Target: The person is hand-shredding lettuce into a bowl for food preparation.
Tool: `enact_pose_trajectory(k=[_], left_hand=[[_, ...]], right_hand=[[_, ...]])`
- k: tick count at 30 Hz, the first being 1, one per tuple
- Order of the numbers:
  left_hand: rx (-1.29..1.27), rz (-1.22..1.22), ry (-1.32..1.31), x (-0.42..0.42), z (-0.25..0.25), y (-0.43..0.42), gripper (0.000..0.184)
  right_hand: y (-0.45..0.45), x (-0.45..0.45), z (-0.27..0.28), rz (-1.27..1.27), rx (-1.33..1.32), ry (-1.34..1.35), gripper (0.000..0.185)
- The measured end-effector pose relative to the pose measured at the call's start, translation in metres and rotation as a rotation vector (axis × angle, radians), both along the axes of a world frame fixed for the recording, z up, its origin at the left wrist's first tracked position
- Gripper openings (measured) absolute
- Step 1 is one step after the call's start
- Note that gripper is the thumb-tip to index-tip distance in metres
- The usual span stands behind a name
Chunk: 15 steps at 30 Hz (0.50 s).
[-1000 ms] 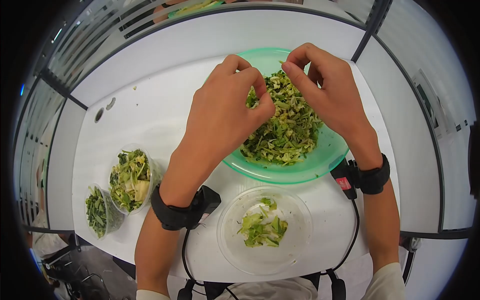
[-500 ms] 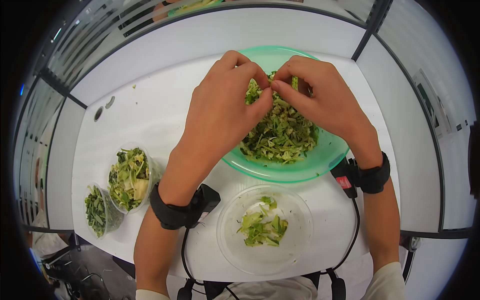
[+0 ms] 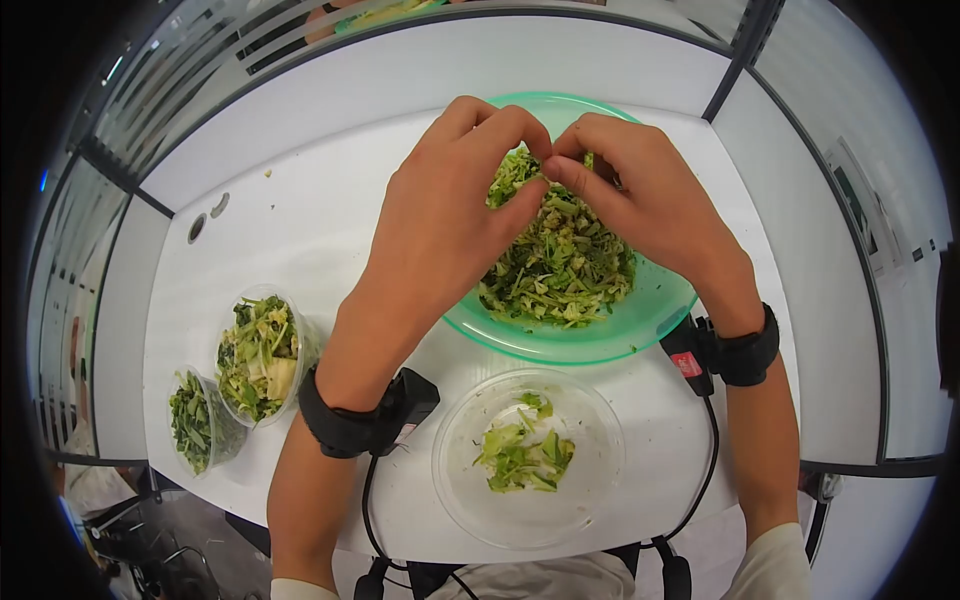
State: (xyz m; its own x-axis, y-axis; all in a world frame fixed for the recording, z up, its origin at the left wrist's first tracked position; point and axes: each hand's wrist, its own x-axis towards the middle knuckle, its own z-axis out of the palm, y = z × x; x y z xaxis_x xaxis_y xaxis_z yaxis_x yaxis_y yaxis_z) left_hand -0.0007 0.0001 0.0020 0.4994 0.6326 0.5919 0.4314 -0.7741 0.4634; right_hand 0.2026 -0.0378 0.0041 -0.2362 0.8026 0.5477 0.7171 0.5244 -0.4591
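Observation:
Above a green bowl (image 3: 668, 290) heaped with chopped leafy greens (image 3: 565, 265), my two hands meet at the fingertips. My left hand (image 3: 465, 180) has its fingers curled, index finger and thumb bent towards the right hand's tips. My right hand (image 3: 640, 180) pinches thumb against index finger at the same spot. Whatever lies between the fingertips is hidden or too small to name. Closer to me stands a clear round plastic bowl (image 3: 455, 510) with a few shredded leaves (image 3: 528, 455) on its bottom.
To the left, a clear tub of mixed greens (image 3: 262, 360) and a smaller cup of dark leaves (image 3: 192, 425) lean on their sides. Black wrist straps with devices (image 3: 395, 410) trail cables (image 3: 712, 470) over the white table (image 3: 300, 230). Panels enclose the table's back and sides.
The left index finger has lifted and stretched slightly to the right, widening the space above its thumb. The right hand has barely shifted, and both stay over the green bowl.

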Motion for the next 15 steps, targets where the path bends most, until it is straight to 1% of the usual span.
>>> enact_pose_trajectory(k=[7, 15], left_hand=[[-0.022, 0.049, 0.005, 0.0009, -0.001, -0.0008, 0.017], [-0.044, 0.046, 0.011, 0.0001, -0.0012, -0.0018, 0.014]], right_hand=[[-0.0005, 0.0001, 0.0012, 0.013, -0.02, -0.005, 0.023], [-0.0016, -0.0006, 0.003, 0.007, -0.062, 0.027, 0.023]])
